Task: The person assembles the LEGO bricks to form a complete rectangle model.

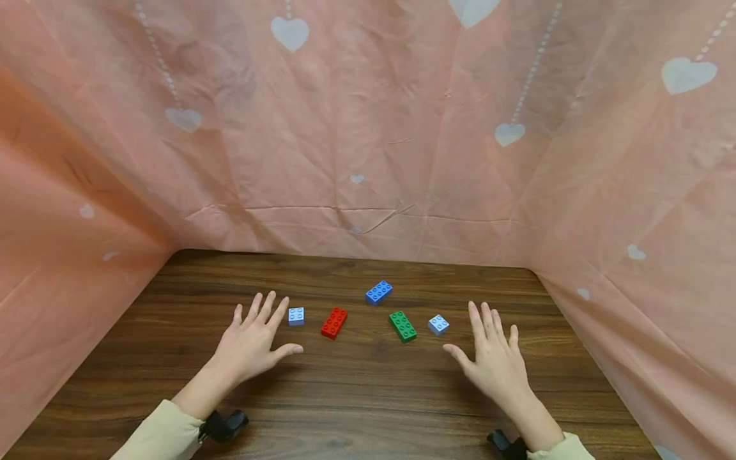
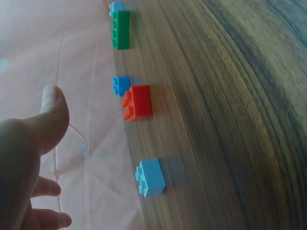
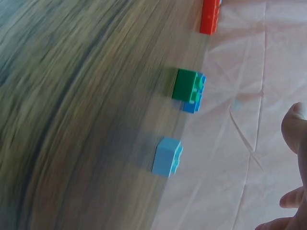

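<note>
My left hand (image 1: 248, 342) is spread with fingers straight, holding nothing, just left of a light blue square toy brick (image 1: 296, 317). On the other side my right hand (image 1: 496, 358) is spread the same way, to the right of a second light blue square brick (image 1: 439, 325). Between them lie a red brick (image 1: 334, 323), a green brick (image 1: 402, 326) and, farther back, a blue brick (image 1: 379, 292), all studs up and apart from one another. In the left wrist view the thumb (image 2: 55, 110) points toward the red brick (image 2: 139, 102). The right wrist view shows the green brick (image 3: 185, 85) partly covering the blue one.
The bricks lie on a dark wood-grain table (image 1: 356, 390). A pink curtain (image 1: 368, 128) with white hearts encloses the back and both sides of the table. Black wrist straps (image 1: 221, 427) sit at the cuffs of the light sleeves (image 1: 163, 434).
</note>
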Demonstrator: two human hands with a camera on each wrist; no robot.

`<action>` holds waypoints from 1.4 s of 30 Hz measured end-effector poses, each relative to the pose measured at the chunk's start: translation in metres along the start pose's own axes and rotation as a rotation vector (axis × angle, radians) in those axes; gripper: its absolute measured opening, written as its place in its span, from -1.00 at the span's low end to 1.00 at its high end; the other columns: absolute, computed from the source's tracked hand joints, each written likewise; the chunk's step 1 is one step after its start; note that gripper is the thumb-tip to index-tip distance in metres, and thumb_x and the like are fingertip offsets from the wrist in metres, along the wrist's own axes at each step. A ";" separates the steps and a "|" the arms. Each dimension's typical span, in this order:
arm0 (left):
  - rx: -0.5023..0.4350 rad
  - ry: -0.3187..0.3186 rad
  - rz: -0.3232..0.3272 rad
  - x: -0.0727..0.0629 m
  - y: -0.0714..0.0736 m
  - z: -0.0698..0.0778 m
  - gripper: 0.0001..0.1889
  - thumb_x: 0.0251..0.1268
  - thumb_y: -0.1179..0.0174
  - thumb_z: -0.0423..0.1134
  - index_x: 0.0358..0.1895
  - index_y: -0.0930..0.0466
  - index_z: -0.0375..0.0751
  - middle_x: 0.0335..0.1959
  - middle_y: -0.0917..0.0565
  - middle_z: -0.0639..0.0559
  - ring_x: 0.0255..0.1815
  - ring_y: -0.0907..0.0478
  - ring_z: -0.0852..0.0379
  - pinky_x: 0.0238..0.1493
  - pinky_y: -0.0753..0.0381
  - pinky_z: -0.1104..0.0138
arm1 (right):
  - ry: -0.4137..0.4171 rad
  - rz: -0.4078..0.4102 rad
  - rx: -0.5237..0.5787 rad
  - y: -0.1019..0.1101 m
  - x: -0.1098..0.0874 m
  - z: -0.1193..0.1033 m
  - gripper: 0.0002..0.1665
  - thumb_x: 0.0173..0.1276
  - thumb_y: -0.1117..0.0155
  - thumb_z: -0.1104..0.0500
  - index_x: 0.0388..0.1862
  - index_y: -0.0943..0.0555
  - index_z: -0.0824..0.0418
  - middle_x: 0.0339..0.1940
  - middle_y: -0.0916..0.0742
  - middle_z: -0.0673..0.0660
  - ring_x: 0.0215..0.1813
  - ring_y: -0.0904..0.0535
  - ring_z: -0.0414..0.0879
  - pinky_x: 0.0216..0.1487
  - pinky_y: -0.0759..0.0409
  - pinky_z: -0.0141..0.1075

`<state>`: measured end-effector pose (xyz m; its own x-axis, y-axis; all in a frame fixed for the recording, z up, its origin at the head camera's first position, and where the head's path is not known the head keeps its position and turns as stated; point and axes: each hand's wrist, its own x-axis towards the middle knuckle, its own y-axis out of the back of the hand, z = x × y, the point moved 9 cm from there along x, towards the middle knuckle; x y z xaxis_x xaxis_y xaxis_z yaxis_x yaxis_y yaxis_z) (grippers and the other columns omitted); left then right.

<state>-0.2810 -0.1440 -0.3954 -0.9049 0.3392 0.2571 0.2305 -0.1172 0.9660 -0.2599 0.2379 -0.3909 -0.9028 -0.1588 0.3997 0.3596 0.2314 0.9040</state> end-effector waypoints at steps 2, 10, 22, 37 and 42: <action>-0.011 -0.005 0.006 0.001 0.000 0.003 0.02 0.03 0.19 0.55 0.41 -0.16 -0.17 0.37 -0.17 -0.30 0.38 -0.04 -0.28 0.18 -0.08 -0.23 | 0.000 -0.013 0.014 -0.003 0.001 -0.003 0.12 0.23 -0.07 -0.37 0.51 0.15 0.16 0.41 -0.17 0.40 0.40 -0.02 0.31 0.22 0.12 0.33; -0.061 -0.014 0.044 0.006 -0.002 0.012 -0.07 0.09 -0.02 0.41 0.36 -0.24 -0.25 0.31 -0.27 -0.32 0.32 -0.18 -0.26 0.15 -0.21 -0.17 | 0.032 0.021 0.058 -0.008 0.009 -0.021 0.07 0.21 -0.13 -0.35 0.47 -0.04 0.24 0.38 -0.25 0.38 0.39 -0.10 0.26 0.22 -0.08 0.24; -0.159 0.003 0.124 0.013 -0.007 0.022 -0.20 0.10 -0.16 0.27 0.23 -0.40 -0.34 0.16 -0.47 -0.29 0.20 -0.38 -0.19 0.07 -0.38 -0.08 | 0.128 0.144 0.103 -0.007 0.013 -0.041 -0.04 0.15 -0.32 -0.18 0.34 -0.26 0.37 0.21 -0.49 0.34 0.21 -0.41 0.23 0.06 -0.41 0.09; -0.334 0.127 0.145 0.018 -0.019 0.025 -0.33 0.07 -0.26 0.18 0.10 -0.52 -0.32 -0.01 -0.59 -0.21 0.01 -0.52 -0.15 -0.23 -0.56 0.02 | 0.090 0.127 0.148 -0.020 0.019 -0.055 -0.24 0.16 -0.35 -0.13 0.20 -0.44 0.32 -0.14 -0.65 0.24 -0.17 -0.61 0.09 -0.45 -0.57 -0.11; -0.370 0.154 0.106 0.020 -0.027 0.028 -0.35 0.07 -0.27 0.16 0.08 -0.53 -0.31 -0.01 -0.59 -0.21 0.02 -0.51 -0.14 -0.24 -0.56 0.03 | 0.003 0.031 0.167 -0.033 0.021 -0.052 -0.28 0.18 -0.30 -0.16 0.17 -0.47 0.29 -0.01 -0.61 0.30 0.04 -0.54 0.18 -0.28 -0.56 0.05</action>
<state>-0.2957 -0.1079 -0.4153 -0.9325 0.1671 0.3201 0.2064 -0.4807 0.8522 -0.2786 0.1767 -0.4044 -0.8912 -0.1521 0.4274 0.3424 0.3925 0.8536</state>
